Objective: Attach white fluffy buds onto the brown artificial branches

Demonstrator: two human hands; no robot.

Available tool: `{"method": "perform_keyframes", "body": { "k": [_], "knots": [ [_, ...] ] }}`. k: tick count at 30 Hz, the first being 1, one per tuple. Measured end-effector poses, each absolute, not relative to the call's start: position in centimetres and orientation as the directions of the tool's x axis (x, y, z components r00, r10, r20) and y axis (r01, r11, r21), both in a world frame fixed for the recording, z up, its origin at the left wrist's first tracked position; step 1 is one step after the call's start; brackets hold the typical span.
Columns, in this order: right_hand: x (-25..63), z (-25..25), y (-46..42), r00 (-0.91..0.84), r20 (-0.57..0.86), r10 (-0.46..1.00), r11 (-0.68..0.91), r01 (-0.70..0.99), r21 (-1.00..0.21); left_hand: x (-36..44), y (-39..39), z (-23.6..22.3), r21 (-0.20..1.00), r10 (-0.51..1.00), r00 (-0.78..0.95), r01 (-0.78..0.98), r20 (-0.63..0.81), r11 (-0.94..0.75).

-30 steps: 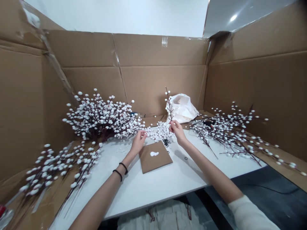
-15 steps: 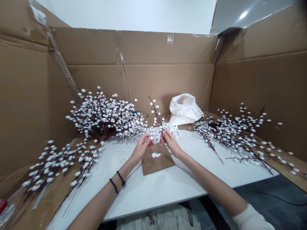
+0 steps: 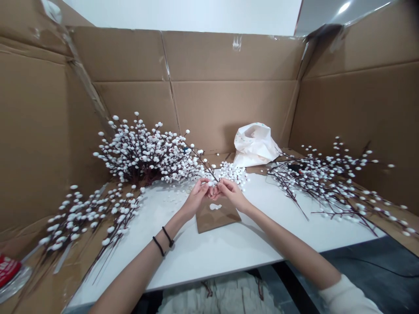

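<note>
My right hand [image 3: 231, 192] is closed in a pinch on the thin brown stem of a berry branch [image 3: 208, 166], which leans up and to the left. My left hand [image 3: 197, 194] pinches a small white berry [image 3: 210, 184] against that stem, and the fingertips of both hands nearly meet. Below them lies a brown cardboard piece [image 3: 219, 223] with a white blob [image 3: 215, 206] on it, which looks like glue. Behind my right hand is a pile of loose white berries [image 3: 234, 172]. My fingers partly hide the lower stem.
A dense bunch of white-berry branches [image 3: 147, 152] is at the back left, with more branches [image 3: 85, 213] at the near left. Others [image 3: 330, 183] lie to the right. A white bag [image 3: 255, 146] stands behind. Cardboard walls [image 3: 235, 100] surround the white table [image 3: 203, 261].
The branch in my right hand has tipped from nearly upright to leaning left. My hands have come closer together, bringing the berry to the stem. The camera view has shifted slightly.
</note>
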State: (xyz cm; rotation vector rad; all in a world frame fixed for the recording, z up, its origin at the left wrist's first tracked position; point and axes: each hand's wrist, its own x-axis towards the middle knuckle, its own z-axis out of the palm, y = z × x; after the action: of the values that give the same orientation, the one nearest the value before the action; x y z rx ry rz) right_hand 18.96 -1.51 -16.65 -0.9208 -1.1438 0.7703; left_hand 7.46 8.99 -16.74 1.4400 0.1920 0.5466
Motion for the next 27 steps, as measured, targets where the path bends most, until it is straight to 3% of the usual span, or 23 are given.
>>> {"method": "perform_keyframes", "body": {
  "k": [17,27],
  "knots": [
    [18.93,-16.89,-1.33,0.225,0.409,0.884,0.430,-0.053,-0.901,7.51,9.12,-16.80,0.967,0.466,0.858,-0.253,0.216,0.017],
    [18.84,-17.59,-1.04,0.201,0.426,0.882,0.444,-0.055,-0.894,7.56,9.49,-17.15,0.963,0.464,0.845,-0.255,0.265,-0.086]
  ]
}}
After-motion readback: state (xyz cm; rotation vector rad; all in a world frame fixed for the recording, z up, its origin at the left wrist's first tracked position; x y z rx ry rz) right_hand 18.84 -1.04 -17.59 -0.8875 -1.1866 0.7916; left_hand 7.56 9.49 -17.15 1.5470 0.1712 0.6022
